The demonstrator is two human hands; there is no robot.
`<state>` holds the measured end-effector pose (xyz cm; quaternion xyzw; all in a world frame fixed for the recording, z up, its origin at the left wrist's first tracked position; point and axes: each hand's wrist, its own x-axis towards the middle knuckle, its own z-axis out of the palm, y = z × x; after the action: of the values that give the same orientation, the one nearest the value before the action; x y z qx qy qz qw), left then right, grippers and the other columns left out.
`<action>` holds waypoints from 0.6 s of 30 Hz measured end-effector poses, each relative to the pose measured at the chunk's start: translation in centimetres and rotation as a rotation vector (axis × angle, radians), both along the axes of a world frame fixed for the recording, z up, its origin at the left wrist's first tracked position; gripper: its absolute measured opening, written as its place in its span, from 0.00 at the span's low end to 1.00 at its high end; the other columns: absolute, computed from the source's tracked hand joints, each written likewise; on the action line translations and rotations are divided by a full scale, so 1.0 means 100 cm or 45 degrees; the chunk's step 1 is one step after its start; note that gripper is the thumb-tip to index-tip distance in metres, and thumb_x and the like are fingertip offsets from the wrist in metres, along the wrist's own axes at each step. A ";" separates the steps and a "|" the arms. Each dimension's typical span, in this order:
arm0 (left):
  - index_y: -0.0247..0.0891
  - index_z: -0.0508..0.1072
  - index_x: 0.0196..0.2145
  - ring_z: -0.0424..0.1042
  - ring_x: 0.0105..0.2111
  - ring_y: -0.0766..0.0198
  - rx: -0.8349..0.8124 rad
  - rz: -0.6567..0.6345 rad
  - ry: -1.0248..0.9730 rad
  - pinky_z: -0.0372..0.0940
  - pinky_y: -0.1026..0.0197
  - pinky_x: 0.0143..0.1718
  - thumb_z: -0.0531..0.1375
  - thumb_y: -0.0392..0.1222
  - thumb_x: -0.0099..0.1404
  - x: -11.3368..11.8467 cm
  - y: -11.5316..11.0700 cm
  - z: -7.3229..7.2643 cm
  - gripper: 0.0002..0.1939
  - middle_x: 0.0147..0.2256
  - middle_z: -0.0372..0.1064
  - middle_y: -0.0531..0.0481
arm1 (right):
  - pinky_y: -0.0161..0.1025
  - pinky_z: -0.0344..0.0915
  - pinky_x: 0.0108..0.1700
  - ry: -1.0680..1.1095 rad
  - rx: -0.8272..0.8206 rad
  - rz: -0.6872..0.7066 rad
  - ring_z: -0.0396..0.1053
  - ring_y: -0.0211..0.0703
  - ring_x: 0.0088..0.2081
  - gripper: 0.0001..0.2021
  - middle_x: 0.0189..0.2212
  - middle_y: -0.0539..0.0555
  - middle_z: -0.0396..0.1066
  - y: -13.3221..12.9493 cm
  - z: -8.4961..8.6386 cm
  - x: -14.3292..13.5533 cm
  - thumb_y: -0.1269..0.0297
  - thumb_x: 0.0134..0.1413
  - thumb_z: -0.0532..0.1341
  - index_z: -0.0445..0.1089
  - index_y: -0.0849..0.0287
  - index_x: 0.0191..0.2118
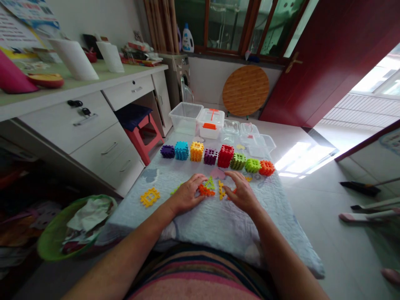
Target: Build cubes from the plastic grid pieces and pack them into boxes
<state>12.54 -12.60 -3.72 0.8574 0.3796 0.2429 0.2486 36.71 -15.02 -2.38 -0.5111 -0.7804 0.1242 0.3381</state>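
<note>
Head view: Cloth-covered table (193, 225), busy from far side to near

At the far left of the tabletop stands an open clear bin (181, 124), with a lidded clear box (215, 132) just to its right. Nearer runs a row of lattice blocks: the tall red block (225, 156) around the middle, the blue block (181, 150) and yellow block (196, 151) to the left, the orange block (267, 168) at the right end.

All look like moulded plastic, so probably light, stiff and hard to break, though joints may pop apart if squeezed askew. Opposite notched edges should give the surest hold.

The left hand (187, 194) curves round the left end of an orange lattice piece (206, 191); whether it grips cannot be told. The right hand (242, 191) is partly open, thumb and fingers apart, the thumb beside an upright yellow lattice piece (221, 191); contact is unclear. A small green lattice piece (210, 183) stands by the orange one, between the hands, near the middle of the table.
</note>
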 end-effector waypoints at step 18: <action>0.39 0.70 0.52 0.62 0.58 0.45 -0.156 0.339 0.644 0.57 0.47 0.59 0.65 0.40 0.46 -0.125 -0.008 0.023 0.32 0.56 0.64 0.39 | 0.53 0.56 0.55 -0.311 0.049 0.128 0.62 0.53 0.52 0.06 0.46 0.55 0.73 0.000 -0.017 -0.031 0.66 0.60 0.57 0.72 0.54 0.39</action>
<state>0.05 -13.38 -1.47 0.8167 0.5528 0.0286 0.1634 33.62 -15.07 -4.12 -0.4759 -0.8428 0.0629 0.2437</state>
